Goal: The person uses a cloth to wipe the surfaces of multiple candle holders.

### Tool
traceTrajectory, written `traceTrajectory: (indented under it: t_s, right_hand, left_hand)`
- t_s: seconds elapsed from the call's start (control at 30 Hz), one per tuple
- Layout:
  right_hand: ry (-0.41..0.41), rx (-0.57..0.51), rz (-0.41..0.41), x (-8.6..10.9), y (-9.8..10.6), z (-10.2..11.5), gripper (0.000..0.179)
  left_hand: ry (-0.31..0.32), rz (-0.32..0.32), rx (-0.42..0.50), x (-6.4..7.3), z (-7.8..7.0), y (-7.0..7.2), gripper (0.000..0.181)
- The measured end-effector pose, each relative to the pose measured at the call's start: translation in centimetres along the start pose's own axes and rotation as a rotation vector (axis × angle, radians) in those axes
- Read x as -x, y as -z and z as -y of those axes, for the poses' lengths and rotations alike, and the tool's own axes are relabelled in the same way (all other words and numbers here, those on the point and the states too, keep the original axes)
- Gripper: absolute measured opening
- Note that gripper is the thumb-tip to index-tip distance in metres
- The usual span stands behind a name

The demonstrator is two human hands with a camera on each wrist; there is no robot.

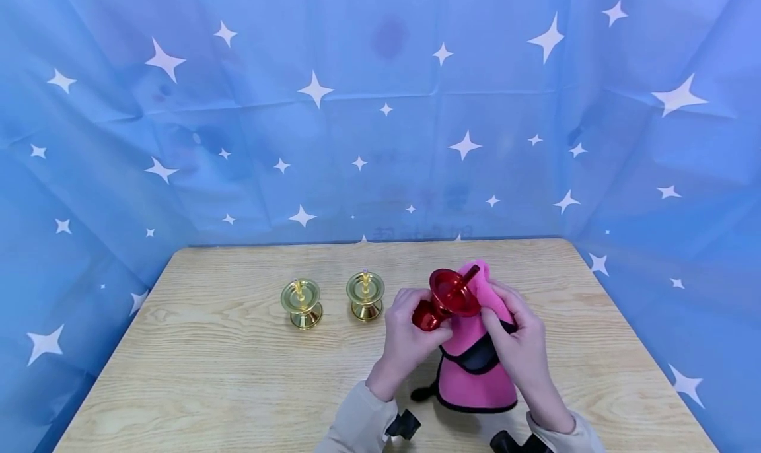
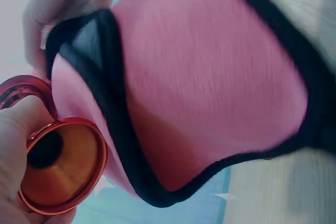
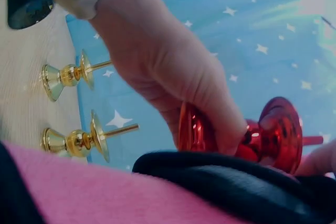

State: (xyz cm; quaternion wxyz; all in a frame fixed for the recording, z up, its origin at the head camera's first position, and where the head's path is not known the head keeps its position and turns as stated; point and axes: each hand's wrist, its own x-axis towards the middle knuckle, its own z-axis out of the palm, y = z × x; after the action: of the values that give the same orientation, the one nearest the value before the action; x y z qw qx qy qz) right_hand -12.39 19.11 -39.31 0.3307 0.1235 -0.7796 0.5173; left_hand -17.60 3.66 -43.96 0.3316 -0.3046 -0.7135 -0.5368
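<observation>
A shiny red candle holder (image 1: 454, 300) is tilted above the table, its dish and spike pointing up and to the right. My left hand (image 1: 409, 337) grips it by the base end; the hollow underside of the base (image 2: 81, 174) faces the left wrist camera. Pink fabric with black trim, apparently a mitt (image 1: 475, 388), hangs from my right hand (image 1: 524, 344), which pinches its upper part beside the dish. The fabric's top end lies behind the spike. Some right-hand fingers are hidden by the cloth in the right wrist view.
Two gold candle holders, a left one (image 1: 306, 315) and a right one (image 1: 366, 310), stand upright on the wooden table (image 1: 226, 374), left of my hands. A blue star-patterned curtain (image 1: 380, 136) surrounds the table's back and sides.
</observation>
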Motion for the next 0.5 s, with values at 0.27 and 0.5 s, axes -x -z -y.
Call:
traceTrajectory:
  t_s: [0.27, 0.5]
  right_hand:
    - [0.291, 0.135, -0.031, -1.3, 0.4, -0.8, 0.031]
    - [0.556, 0.391, 0.084, -1.7, 0.6, -0.5, 0.034]
  left_hand:
    - [-0.008, 0.031, 0.011, -0.3, -0.3, -0.1, 0.032]
    - [0.02, 0.053, -0.027, -0.2, -0.1, 0.1, 0.031]
